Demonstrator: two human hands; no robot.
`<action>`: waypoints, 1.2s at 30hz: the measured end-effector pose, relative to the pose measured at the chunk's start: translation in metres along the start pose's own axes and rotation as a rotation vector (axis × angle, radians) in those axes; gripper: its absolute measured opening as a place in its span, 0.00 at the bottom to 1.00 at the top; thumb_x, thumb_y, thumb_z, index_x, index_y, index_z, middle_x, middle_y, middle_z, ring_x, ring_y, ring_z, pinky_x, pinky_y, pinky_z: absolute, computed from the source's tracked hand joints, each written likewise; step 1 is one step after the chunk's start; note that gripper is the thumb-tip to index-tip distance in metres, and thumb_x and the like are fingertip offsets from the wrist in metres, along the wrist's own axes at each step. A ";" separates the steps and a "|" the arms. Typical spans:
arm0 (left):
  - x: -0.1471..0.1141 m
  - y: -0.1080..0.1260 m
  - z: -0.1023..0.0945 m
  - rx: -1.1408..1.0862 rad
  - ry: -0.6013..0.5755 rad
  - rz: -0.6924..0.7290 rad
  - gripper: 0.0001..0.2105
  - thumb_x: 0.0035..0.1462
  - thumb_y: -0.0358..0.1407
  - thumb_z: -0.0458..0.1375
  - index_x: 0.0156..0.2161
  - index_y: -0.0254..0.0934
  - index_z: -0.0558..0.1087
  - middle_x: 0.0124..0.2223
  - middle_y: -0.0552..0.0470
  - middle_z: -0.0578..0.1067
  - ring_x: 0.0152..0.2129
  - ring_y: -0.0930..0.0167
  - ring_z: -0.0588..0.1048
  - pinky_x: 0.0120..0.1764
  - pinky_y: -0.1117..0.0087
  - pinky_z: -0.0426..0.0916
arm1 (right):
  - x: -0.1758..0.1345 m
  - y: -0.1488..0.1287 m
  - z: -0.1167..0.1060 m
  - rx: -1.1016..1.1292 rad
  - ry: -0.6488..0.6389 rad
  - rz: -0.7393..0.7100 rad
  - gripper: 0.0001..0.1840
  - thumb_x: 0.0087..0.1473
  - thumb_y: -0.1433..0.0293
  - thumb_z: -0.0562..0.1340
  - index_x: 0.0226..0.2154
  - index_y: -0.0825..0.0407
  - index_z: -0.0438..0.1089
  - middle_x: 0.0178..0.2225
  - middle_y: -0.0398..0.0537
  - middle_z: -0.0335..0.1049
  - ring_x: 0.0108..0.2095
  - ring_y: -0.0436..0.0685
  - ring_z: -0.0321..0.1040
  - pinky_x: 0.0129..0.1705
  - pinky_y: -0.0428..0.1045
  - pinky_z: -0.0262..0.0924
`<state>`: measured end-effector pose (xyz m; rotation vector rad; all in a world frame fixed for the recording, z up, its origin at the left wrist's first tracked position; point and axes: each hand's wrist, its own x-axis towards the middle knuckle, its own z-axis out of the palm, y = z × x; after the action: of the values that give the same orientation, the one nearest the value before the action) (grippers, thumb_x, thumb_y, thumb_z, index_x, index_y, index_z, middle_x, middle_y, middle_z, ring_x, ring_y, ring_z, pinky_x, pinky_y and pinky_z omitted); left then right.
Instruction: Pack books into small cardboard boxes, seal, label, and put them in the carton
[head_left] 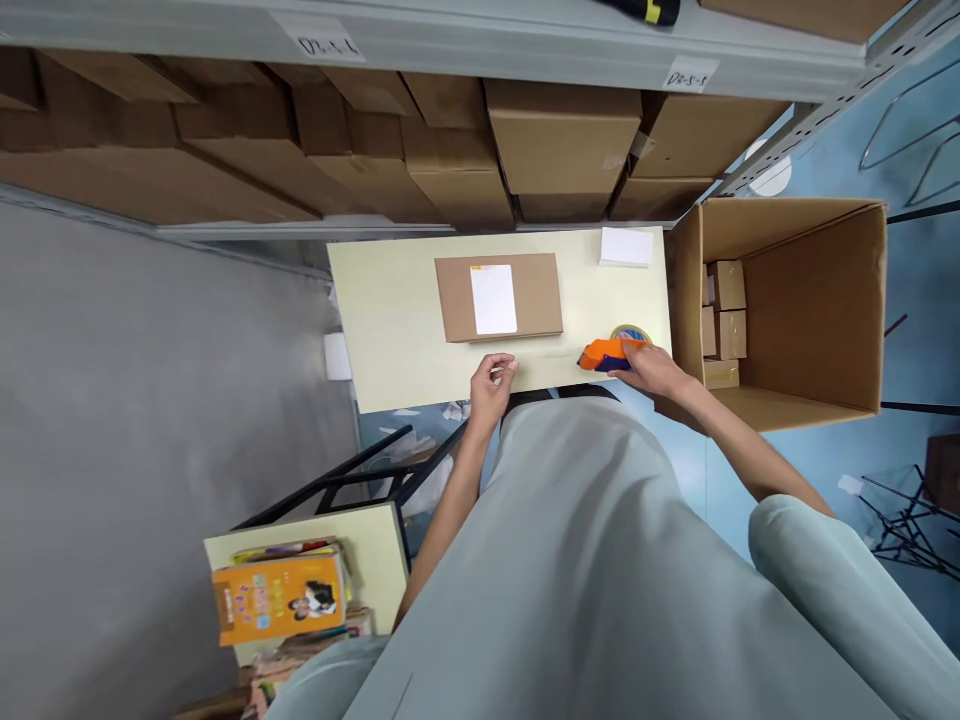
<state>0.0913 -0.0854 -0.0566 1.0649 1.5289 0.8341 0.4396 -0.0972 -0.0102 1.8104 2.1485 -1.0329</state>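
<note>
My right hand (651, 370) grips an orange and dark blue tape dispenser (604, 354) over the front right part of the pale table. Part of a tape roll (630, 333) shows behind its body. Toward the left, the fingers of my left hand (491, 387) are pinched together at the table's front edge, and a faint clear strip of tape (546, 356) seems to run from them to the dispenser. Just beyond my left hand lies a flat brown cardboard box (534, 290) with a white label (493, 299) on top. The tape does not touch the box.
A stack of white paper (626, 247) lies at the pale table's (390, 330) back right. To the right stands a large open carton (806, 310) holding several small boxes (730, 334). Shelved cartons (570, 140) line the back. Books (281, 598) sit on a lower stand at left.
</note>
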 end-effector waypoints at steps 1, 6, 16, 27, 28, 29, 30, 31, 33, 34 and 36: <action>0.001 -0.007 0.008 -0.008 0.032 -0.023 0.14 0.60 0.49 0.67 0.38 0.40 0.75 0.41 0.48 0.79 0.40 0.67 0.77 0.45 0.68 0.72 | 0.011 0.006 0.004 -0.026 -0.004 0.004 0.26 0.65 0.52 0.68 0.55 0.53 0.72 0.41 0.59 0.81 0.45 0.75 0.78 0.47 0.63 0.71; 0.014 -0.036 0.043 -0.081 0.219 -0.111 0.10 0.60 0.42 0.68 0.37 0.39 0.75 0.39 0.49 0.77 0.37 0.70 0.74 0.43 0.72 0.70 | 0.053 0.024 0.023 -0.182 -0.054 0.002 0.30 0.69 0.52 0.65 0.60 0.58 0.68 0.48 0.65 0.81 0.52 0.76 0.76 0.53 0.63 0.68; 0.043 -0.055 0.091 -0.116 0.543 -0.162 0.01 0.65 0.32 0.59 0.40 0.38 0.74 0.44 0.49 0.75 0.43 0.72 0.75 0.48 0.74 0.71 | 0.084 0.018 0.030 -0.229 -0.055 0.089 0.38 0.71 0.50 0.61 0.67 0.63 0.59 0.56 0.73 0.76 0.56 0.79 0.73 0.55 0.64 0.68; 0.057 -0.056 0.107 -0.408 0.653 -0.331 0.17 0.64 0.41 0.65 0.55 0.41 0.73 0.52 0.46 0.73 0.46 0.73 0.80 0.47 0.72 0.77 | 0.093 0.019 0.041 -0.209 0.016 0.084 0.36 0.73 0.48 0.56 0.65 0.63 0.60 0.50 0.73 0.79 0.53 0.80 0.75 0.56 0.67 0.68; 0.054 -0.052 0.106 -0.470 0.668 -0.411 0.18 0.64 0.39 0.66 0.57 0.42 0.72 0.53 0.46 0.73 0.46 0.74 0.80 0.47 0.72 0.78 | 0.093 0.018 0.041 -0.214 0.014 0.086 0.36 0.72 0.48 0.57 0.64 0.63 0.60 0.48 0.73 0.79 0.52 0.80 0.75 0.56 0.67 0.68; 0.049 -0.048 0.105 -0.537 0.677 -0.490 0.18 0.64 0.36 0.66 0.57 0.42 0.72 0.52 0.46 0.74 0.45 0.73 0.81 0.47 0.71 0.79 | 0.093 0.018 0.040 -0.223 0.008 0.087 0.36 0.72 0.49 0.58 0.64 0.64 0.61 0.48 0.73 0.80 0.52 0.80 0.75 0.56 0.67 0.68; 0.045 -0.043 0.106 -0.605 0.666 -0.553 0.17 0.63 0.34 0.67 0.55 0.41 0.72 0.50 0.47 0.76 0.44 0.73 0.81 0.48 0.70 0.80 | 0.093 0.018 0.040 -0.233 0.000 0.086 0.36 0.72 0.50 0.59 0.63 0.64 0.62 0.47 0.73 0.80 0.51 0.80 0.75 0.56 0.67 0.68; 0.041 -0.038 0.107 -0.669 0.626 -0.590 0.14 0.62 0.31 0.67 0.52 0.39 0.73 0.48 0.47 0.78 0.44 0.72 0.82 0.49 0.69 0.81 | 0.092 0.018 0.040 -0.243 -0.008 0.084 0.35 0.72 0.50 0.60 0.63 0.64 0.63 0.47 0.73 0.80 0.50 0.80 0.76 0.56 0.67 0.68; 0.037 -0.027 0.109 -0.770 0.519 -0.602 0.09 0.60 0.28 0.66 0.44 0.37 0.74 0.44 0.47 0.79 0.45 0.70 0.82 0.53 0.67 0.81 | 0.092 0.018 0.040 -0.254 -0.017 0.080 0.33 0.72 0.50 0.60 0.62 0.63 0.64 0.46 0.72 0.80 0.49 0.79 0.76 0.55 0.66 0.68; 0.039 -0.022 0.109 -0.810 0.476 -0.592 0.06 0.59 0.27 0.65 0.41 0.37 0.74 0.42 0.47 0.80 0.46 0.70 0.82 0.55 0.67 0.80 | 0.092 0.018 0.040 -0.256 -0.020 0.076 0.33 0.72 0.50 0.59 0.62 0.63 0.64 0.46 0.71 0.81 0.49 0.79 0.76 0.55 0.66 0.68; 0.048 -0.014 0.106 -0.886 0.416 -0.575 0.05 0.58 0.27 0.65 0.36 0.37 0.74 0.40 0.48 0.80 0.48 0.69 0.82 0.57 0.65 0.80 | 0.092 0.019 0.040 -0.257 -0.023 0.072 0.34 0.72 0.50 0.58 0.62 0.63 0.63 0.46 0.72 0.80 0.49 0.79 0.76 0.55 0.66 0.68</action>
<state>0.1890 -0.0475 -0.1091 -0.2015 1.4309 1.1767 0.4205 -0.0448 -0.0956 1.7326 2.0754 -0.7198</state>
